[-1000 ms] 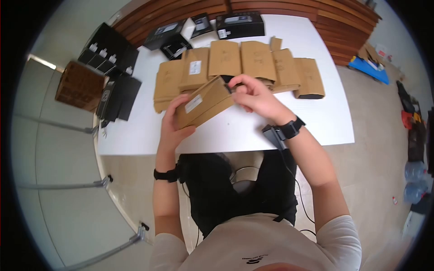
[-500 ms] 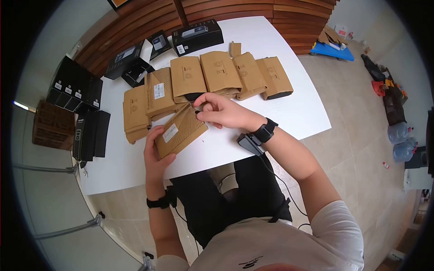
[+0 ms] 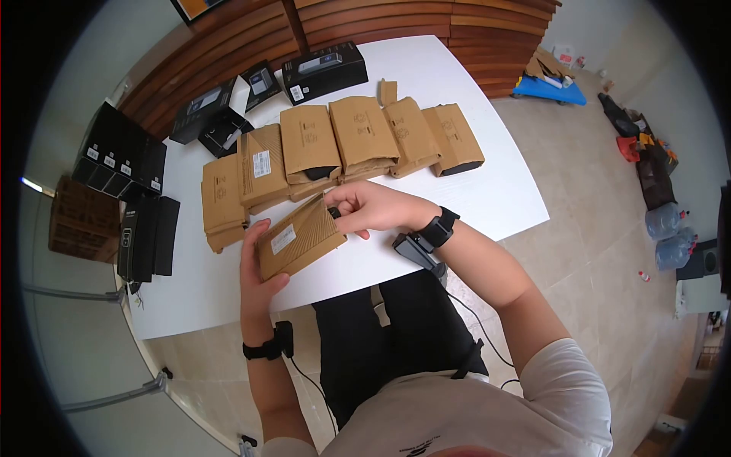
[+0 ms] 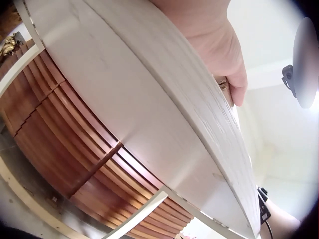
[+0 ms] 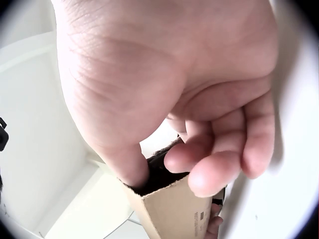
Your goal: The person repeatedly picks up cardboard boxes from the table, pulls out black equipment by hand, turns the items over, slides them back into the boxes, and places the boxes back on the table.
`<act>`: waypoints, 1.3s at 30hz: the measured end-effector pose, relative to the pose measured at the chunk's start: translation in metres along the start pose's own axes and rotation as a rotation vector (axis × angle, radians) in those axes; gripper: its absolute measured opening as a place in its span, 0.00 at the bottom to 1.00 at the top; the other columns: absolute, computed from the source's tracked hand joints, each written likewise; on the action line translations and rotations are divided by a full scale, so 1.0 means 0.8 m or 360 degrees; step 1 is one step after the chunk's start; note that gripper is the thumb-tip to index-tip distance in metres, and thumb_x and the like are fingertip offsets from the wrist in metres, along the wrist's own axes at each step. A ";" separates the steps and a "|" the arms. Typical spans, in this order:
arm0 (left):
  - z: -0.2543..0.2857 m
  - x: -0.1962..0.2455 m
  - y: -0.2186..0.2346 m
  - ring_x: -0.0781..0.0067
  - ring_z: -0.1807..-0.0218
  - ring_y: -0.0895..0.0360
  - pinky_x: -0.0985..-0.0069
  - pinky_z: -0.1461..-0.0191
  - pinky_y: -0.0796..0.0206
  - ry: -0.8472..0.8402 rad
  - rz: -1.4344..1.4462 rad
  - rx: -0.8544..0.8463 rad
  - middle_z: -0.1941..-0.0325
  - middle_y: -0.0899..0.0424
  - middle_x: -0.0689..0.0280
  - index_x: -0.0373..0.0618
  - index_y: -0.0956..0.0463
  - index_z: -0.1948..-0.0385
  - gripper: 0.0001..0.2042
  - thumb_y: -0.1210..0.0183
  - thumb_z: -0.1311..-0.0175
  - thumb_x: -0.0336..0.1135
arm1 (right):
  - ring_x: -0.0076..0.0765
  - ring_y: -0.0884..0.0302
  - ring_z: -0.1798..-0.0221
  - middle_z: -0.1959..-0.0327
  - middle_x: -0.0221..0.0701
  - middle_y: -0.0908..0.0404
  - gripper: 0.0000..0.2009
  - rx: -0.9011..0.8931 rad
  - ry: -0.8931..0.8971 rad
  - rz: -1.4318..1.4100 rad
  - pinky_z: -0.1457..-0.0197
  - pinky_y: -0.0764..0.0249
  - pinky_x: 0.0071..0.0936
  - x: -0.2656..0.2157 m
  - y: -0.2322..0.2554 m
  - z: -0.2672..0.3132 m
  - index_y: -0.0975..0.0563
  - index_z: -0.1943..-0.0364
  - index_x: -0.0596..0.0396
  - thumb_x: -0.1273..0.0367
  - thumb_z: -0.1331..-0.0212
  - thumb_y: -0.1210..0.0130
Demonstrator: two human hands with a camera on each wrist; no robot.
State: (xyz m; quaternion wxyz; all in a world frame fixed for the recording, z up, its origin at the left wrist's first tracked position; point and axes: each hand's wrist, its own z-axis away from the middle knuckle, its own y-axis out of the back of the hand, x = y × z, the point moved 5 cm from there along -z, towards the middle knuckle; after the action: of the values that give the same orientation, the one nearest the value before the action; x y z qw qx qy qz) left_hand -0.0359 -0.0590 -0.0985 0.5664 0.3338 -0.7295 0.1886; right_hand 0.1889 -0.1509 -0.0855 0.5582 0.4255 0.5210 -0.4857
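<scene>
My left hand grips the lower left end of a slim brown cardboard box, its thumb along the near edge. The box has a white label and printed rays, and it tilts up to the right. At its open end is my right hand, fingers curled and thumb tip inside the mouth. Between its thumb and forefinger shows a bit of a black item, mostly hidden in the box. In the right wrist view the box opening looks dark inside, with the thumb at its edge.
Several brown cardboard boxes lie in a row just beyond the hands. Black printed boxes stand along the back of the white table, and more black boxes are at its left. A small cardboard piece lies behind the row.
The head view has turned, so the table sits further left and lower. The left hand keeps hold of the box, and the right hand stays at its open end, thumb and forefinger at the mouth.
</scene>
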 end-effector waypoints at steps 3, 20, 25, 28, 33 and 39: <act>0.000 -0.001 -0.001 0.62 0.31 0.37 0.66 0.28 0.47 0.0074 0.0047 -0.0041 0.35 0.33 0.59 0.40 0.36 0.36 0.42 0.27 0.56 0.45 | 0.14 0.30 0.81 0.82 0.22 0.24 0.14 -0.0037 -0.0034 0.0007 0.74 0.36 0.15 -0.004 -0.003 0.003 0.25 0.53 0.64 0.74 0.43 0.43; 0.018 0.023 0.019 0.68 0.33 0.34 0.71 0.28 0.43 0.0033 -0.0125 0.0340 0.39 0.28 0.63 0.40 0.32 0.40 0.24 0.50 0.42 0.26 | 0.12 0.32 0.82 0.81 0.18 0.28 0.12 0.0303 0.0246 -0.0209 0.78 0.36 0.13 -0.006 0.015 0.006 0.22 0.57 0.62 0.77 0.47 0.39; 0.012 0.030 0.015 0.70 0.37 0.30 0.72 0.32 0.39 -0.0022 0.0160 0.0406 0.42 0.26 0.62 0.38 0.34 0.41 0.18 0.50 0.30 0.31 | 0.13 0.32 0.74 0.73 0.18 0.25 0.19 0.0206 0.0233 -0.0209 0.71 0.35 0.14 -0.005 0.012 0.006 0.24 0.47 0.60 0.69 0.43 0.37; 0.011 0.038 0.015 0.69 0.38 0.29 0.72 0.34 0.38 -0.0099 0.0055 0.0438 0.44 0.24 0.61 0.37 0.34 0.41 0.19 0.47 0.32 0.31 | 0.13 0.31 0.70 0.70 0.20 0.24 0.22 0.0242 0.0296 -0.0212 0.68 0.34 0.15 -0.005 0.009 0.004 0.27 0.45 0.61 0.66 0.40 0.36; 0.011 0.037 0.018 0.67 0.38 0.29 0.71 0.33 0.39 -0.0085 -0.0217 0.0434 0.44 0.24 0.60 0.36 0.35 0.40 0.22 0.45 0.33 0.31 | 0.16 0.31 0.62 0.56 0.25 0.25 0.30 0.0039 0.0383 -0.0198 0.61 0.32 0.17 -0.004 0.005 0.003 0.32 0.37 0.53 0.63 0.43 0.34; 0.007 0.006 0.025 0.65 0.34 0.33 0.69 0.30 0.41 -0.0079 0.0414 0.0278 0.39 0.29 0.58 0.34 0.39 0.35 0.39 0.40 0.39 0.58 | 0.18 0.27 0.57 0.51 0.27 0.23 0.40 -0.0008 0.0362 -0.0183 0.53 0.30 0.19 -0.022 -0.009 0.014 0.39 0.30 0.49 0.69 0.48 0.31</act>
State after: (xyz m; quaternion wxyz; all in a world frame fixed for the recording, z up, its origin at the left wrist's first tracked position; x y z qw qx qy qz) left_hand -0.0544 -0.0498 -0.0933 0.4878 0.2892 -0.7611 0.3147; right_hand 0.1837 -0.1613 -0.0670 0.4679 0.4458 0.6058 -0.4641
